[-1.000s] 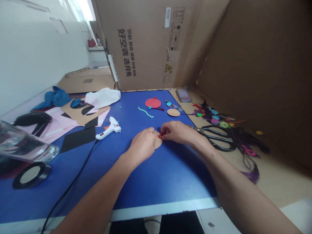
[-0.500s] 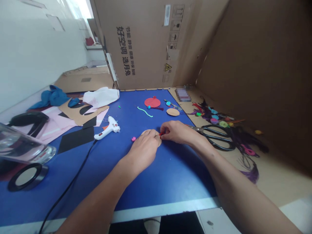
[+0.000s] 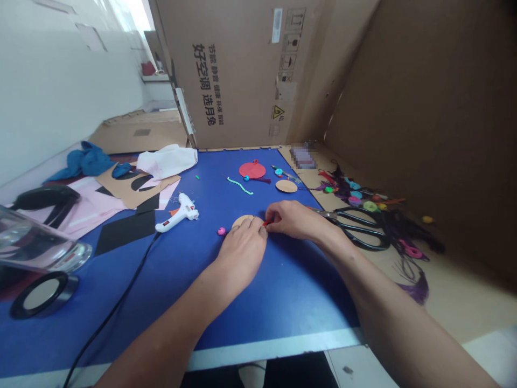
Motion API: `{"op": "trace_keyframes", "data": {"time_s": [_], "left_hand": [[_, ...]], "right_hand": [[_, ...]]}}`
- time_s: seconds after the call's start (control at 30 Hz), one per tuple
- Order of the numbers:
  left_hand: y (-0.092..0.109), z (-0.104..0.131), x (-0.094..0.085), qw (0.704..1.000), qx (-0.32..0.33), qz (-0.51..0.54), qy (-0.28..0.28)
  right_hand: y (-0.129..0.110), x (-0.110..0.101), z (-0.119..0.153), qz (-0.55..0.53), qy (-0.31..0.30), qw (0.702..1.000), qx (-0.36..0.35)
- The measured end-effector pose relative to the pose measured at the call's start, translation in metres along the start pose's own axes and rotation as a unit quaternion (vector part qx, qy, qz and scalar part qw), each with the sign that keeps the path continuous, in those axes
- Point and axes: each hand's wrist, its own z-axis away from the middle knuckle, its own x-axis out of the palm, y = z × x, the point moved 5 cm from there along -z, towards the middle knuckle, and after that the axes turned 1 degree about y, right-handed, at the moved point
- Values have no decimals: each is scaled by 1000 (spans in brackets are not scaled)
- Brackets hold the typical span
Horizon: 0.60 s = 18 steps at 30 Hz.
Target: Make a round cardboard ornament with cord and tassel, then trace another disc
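My left hand (image 3: 242, 245) lies over a tan disc (image 3: 239, 220) on the blue table, its fingers together and bent across it, holding it down. The thumb is hidden. Close on the right, my right hand (image 3: 288, 217) pinches a small red piece (image 3: 266, 223) at the disc's right edge, near the left fingertips; its full shape is covered by the fingers. A pink bead (image 3: 221, 231) sits just left of the disc. Farther back are a red disc (image 3: 252, 170) with a bead and dark tassel, a second tan disc (image 3: 286, 186) and a mint-green cord (image 3: 239, 186).
A white glue gun (image 3: 177, 212) with a black cable lies left, near black and pink sheets. Large black-handled scissors (image 3: 361, 228) rest beside my right forearm. Beads and tassels lie on the cardboard at right. A clear glass container (image 3: 44, 240) stands far left; cardboard walls rise behind.
My left hand has shifted slightly right and toward me over the disc, so more of the disc's far-left part shows. My right hand keeps its pinch nearly in place.
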Motion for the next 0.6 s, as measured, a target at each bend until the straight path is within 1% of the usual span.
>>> {"op": "trace_keyframes", "data": {"time_s": [0.13,0.4,0.47,0.6], "left_hand": [[2,0,-1,1000,-11,-10,-20],[4,-1,-2,1000,-10,-26,-12],[4,-1,-2,999,-8,-34,-10],[5,0,-2,999,-5,-48,-9]], "right_hand": [[1,-1,-1,-1,-10,1000,-11],[4,-4,0,-8,-33,999,-16],[7,-6,0,-11,-28,999,-13],[10,-10,-3,-22,10,1000,-15]]}}
